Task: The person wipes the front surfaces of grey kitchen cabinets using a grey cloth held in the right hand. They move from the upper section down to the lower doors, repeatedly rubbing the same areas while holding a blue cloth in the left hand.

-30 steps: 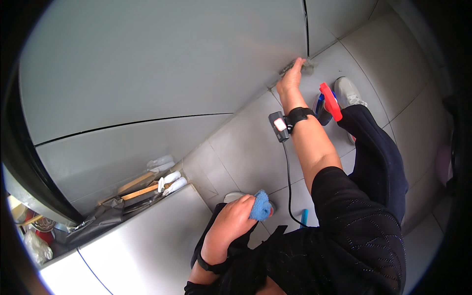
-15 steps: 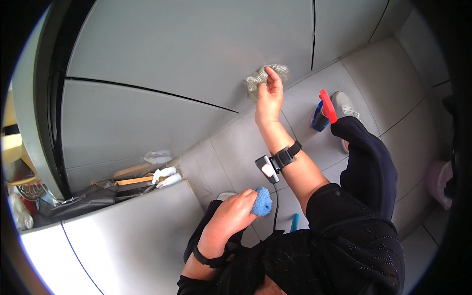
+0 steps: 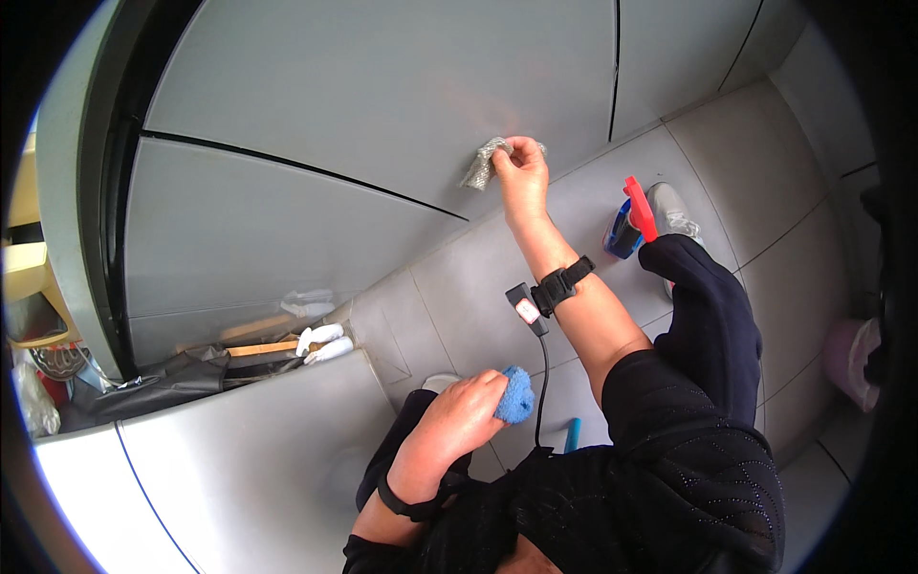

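First, at the far left, we note a black sheet (image 3: pixel 163 386) lying in the gap between the glossy grey panel (image 3: pixel 392 105) and the pale cabinet (image 3: pixel 249 450), with a wooden handle (image 3: pixel 263 349) and white plastic bottles (image 3: pixel 330 351) alongside (the panel reflects them faintly). Next, we locate the left hand (image 3: pixel 464 411), its fingers curled firmly around a bunched blue cloth (image 3: pixel 517 395) above the floor. Further up, we find the silvery mesh cloth (image 3: pixel 484 165) at the panel's lower part, pinched between thumb and fingers of the right hand (image 3: pixel 524 182); whether it touches the panel, we cannot tell. Rightward, we see a red-topped blue bottle (image 3: pixel 623 234) upright on the tiled floor, just beside a pale shoe (image 3: pixel 671 206).
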A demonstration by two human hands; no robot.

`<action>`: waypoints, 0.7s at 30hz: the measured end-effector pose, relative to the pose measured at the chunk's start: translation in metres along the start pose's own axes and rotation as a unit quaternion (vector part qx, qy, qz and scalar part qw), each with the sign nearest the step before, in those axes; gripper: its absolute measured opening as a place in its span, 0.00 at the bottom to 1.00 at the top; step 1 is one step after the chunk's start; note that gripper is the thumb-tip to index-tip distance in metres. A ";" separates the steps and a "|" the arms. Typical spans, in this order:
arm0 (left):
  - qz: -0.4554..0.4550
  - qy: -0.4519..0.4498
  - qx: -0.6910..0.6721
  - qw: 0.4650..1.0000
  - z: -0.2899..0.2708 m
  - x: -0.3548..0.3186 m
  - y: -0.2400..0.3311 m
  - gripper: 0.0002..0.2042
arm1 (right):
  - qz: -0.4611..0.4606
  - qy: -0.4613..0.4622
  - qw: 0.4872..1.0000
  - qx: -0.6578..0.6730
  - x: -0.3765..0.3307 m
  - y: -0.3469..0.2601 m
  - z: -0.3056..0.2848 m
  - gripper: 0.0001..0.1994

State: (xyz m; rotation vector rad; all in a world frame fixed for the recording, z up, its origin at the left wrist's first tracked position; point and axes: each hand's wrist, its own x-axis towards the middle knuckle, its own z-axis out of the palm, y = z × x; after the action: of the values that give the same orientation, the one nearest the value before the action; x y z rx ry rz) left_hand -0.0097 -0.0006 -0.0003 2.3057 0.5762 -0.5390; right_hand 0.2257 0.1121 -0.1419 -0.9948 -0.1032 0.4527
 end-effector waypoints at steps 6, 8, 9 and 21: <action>-0.005 -0.006 -0.001 1.000 -0.001 0.006 0.000 0.11 | -0.033 -0.034 0.998 -0.052 0.001 -0.011 0.013 0.05; -0.007 -0.004 0.001 1.000 0.000 0.008 -0.002 0.11 | -0.036 -0.004 0.998 -0.061 0.003 -0.012 0.007 0.06; -0.007 -0.005 0.006 1.000 0.000 0.009 -0.003 0.11 | -0.038 -0.003 0.998 -0.054 0.004 -0.012 0.004 0.05; -0.012 -0.018 0.008 1.000 0.004 0.014 -0.005 0.11 | -0.102 -0.004 0.984 -0.148 0.003 -0.003 0.006 0.04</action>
State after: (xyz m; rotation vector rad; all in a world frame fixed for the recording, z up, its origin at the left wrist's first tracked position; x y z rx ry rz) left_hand -0.0013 0.0034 -0.0129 2.3020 0.5838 -0.5968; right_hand 0.2281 0.1167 -0.1367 -1.2593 -0.2829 0.2568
